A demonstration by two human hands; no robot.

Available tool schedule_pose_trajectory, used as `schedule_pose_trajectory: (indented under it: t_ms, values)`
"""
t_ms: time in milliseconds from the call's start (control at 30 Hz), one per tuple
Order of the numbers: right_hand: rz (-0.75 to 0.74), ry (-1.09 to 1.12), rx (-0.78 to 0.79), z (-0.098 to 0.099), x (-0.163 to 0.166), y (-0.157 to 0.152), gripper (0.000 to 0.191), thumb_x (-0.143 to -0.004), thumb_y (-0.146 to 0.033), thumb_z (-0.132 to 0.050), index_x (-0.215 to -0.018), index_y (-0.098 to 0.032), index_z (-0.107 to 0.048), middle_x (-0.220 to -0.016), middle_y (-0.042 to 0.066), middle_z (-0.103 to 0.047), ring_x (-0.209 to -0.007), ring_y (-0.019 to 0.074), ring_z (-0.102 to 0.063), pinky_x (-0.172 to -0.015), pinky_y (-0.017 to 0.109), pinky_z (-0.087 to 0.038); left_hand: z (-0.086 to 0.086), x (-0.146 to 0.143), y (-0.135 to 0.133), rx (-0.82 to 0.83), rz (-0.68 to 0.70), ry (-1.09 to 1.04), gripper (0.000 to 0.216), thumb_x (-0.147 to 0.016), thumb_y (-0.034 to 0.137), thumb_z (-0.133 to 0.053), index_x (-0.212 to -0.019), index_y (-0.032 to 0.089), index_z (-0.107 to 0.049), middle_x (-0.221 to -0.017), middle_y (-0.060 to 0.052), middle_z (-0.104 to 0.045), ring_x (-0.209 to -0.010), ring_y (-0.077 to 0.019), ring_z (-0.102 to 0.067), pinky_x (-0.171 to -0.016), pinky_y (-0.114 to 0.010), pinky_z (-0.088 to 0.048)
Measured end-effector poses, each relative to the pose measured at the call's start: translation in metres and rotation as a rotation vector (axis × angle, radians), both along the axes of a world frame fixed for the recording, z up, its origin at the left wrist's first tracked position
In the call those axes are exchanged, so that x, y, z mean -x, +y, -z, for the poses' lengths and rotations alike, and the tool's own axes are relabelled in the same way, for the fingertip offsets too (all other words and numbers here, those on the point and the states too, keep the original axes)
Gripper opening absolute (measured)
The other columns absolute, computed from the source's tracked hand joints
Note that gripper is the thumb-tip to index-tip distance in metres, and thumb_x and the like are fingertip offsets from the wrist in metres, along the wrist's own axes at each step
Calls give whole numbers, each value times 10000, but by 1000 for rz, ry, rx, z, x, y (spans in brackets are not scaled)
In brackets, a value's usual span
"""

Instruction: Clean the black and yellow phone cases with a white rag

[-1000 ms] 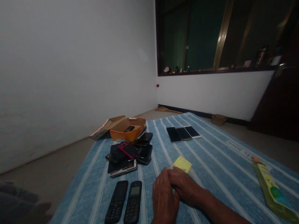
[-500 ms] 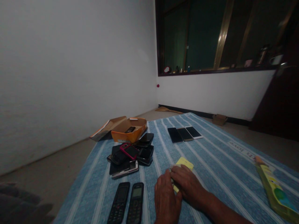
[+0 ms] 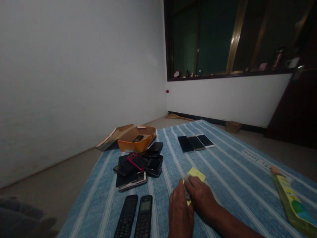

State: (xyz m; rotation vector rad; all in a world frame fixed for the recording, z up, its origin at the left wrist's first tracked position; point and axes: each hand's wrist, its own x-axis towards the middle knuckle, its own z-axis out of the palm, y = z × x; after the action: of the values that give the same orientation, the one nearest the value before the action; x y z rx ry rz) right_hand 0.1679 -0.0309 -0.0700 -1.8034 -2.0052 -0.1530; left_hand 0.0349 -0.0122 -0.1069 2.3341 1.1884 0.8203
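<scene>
A flat yellow phone (image 3: 198, 174) lies tilted on the striped cloth, largely covered by both hands. My left hand (image 3: 181, 210) is at its left edge, fingers close together and holding it. Over the phone, my right hand (image 3: 201, 196) is closed on a crumpled whitish cloth (image 3: 187, 179), pressed to the phone's surface. Two black keypad phones, the left one (image 3: 126, 215) and the right one (image 3: 144, 215), lie left of my left hand. Beyond them is a pile of phones, with a pink-framed phone (image 3: 137, 161) on top.
An open orange box (image 3: 138, 145) holding a small dark phone stands behind the pile. Several flat phones (image 3: 195, 143) lie side by side farther back. A yellow-green bottle (image 3: 288, 201) lies at the right on the blue striped tablecloth (image 3: 232, 185).
Both hands have shifted slightly to the right. The right hand and cloth have slid a little across the yellow phone, and more of its left side shows between the hands.
</scene>
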Motion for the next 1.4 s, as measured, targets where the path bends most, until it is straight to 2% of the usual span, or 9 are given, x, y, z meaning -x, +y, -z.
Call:
schedule_pose_trajectory:
  t_ms: [133,233,467,633,833,1000,1133,1233,1400]
  values:
    - [-74,196,-12,-3,2,5,156,-888,-100,-562,-957,-178,-679,-989,86,-656,-926,212,-596,-801,297,-484,-10,-1,-2,23,12,-39,721,-805,91,-424,-1500,72,-233,-1410,-169,-523,-1284,-263,-502,-1092,-440,-385]
    - [-101,343,9,-5,7,3,215,-891,-75,-488,-934,-176,-672,-966,88,-646,-921,206,-589,-820,303,-480,-20,-2,-3,57,9,-47,726,-822,80,-395,-1514,90,-177,-1394,-163,-545,-1272,-259,-523,-1101,-450,-374]
    - [-248,434,41,-12,12,-7,425,-871,-126,-428,-1276,-165,-547,-1258,149,-569,-1175,245,-513,-1033,398,-389,-24,-2,-4,84,3,-109,652,-907,103,-336,-1524,106,-125,-1442,-172,-490,-1307,-240,-498,-1108,-423,-372]
    - [-247,437,101,-12,9,-6,501,-852,-151,-439,-1347,-190,-505,-1317,138,-546,-1222,259,-496,-1048,414,-374,-22,-1,-5,142,36,-205,669,-926,179,-383,-1527,106,-99,-1484,-177,-432,-1346,-242,-451,-1094,-387,-391]
    - [-278,485,53,-11,12,-3,490,-885,-174,-419,-1373,-186,-470,-1322,144,-541,-1205,249,-513,-1033,396,-397,-22,-1,-5,231,23,-243,697,-918,184,-391,-1532,119,-67,-1493,-183,-413,-1289,-263,-519,-1079,-408,-405]
    - [-335,528,17,-11,15,4,332,-919,-193,-398,-1201,-180,-573,-1126,126,-622,-1058,226,-586,-918,355,-472,-21,-4,-7,175,-21,-311,670,-902,156,-372,-1528,122,-133,-1550,-141,-316,-1371,-258,-414,-1135,-418,-336]
    - [-395,509,-24,-8,12,8,271,-905,-201,-422,-1129,-173,-572,-1074,125,-630,-998,229,-596,-869,354,-485,-15,-7,-7,118,-39,-334,693,-856,115,-376,-1517,95,-170,-1564,-135,-290,-1420,-223,-325,-1158,-379,-301]
    - [-401,494,-23,-9,8,9,225,-890,-203,-460,-1087,-178,-565,-1020,108,-648,-944,223,-603,-848,350,-489,-8,-7,-5,31,-75,-312,726,-828,98,-386,-1518,113,-162,-1549,-138,-334,-1416,-218,-337,-1152,-386,-318]
    - [-382,436,-41,-5,1,15,220,-874,-133,-440,-1042,-186,-571,-967,89,-659,-905,208,-608,-841,349,-487,2,-2,-1,-166,-138,-166,756,-824,136,-423,-1519,140,-126,-1435,-169,-471,-1307,-281,-471,-1060,-485,-411]
